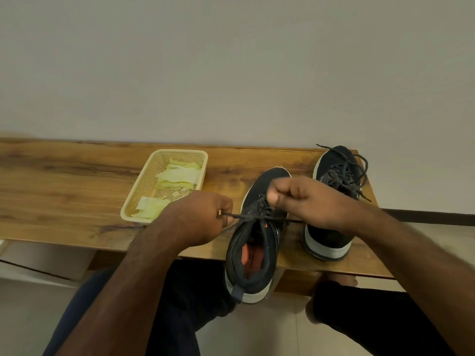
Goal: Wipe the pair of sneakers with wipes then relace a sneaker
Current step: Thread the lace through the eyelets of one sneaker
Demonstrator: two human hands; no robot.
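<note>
Two dark navy sneakers with white soles stand on a wooden bench (64,176). The nearer sneaker (254,242) sits at the bench's front edge, its heel hanging over, orange insole showing. My left hand (203,217) pinches one end of its dark lace (241,216) and holds it taut to the left. My right hand (300,199) hovers over the sneaker's tongue with fingers curled round the other part of the lace. The second sneaker (336,199) stands to the right, laced, its loose lace ends spread on top; my right hand hides its middle.
A cream plastic basket (144,186) with several crumpled yellowish wipes (180,176) sits left of the shoes. A plain wall rises behind the bench. My legs in dark trousers and a bare foot (339,280) are below the bench's front edge, over a tiled floor.
</note>
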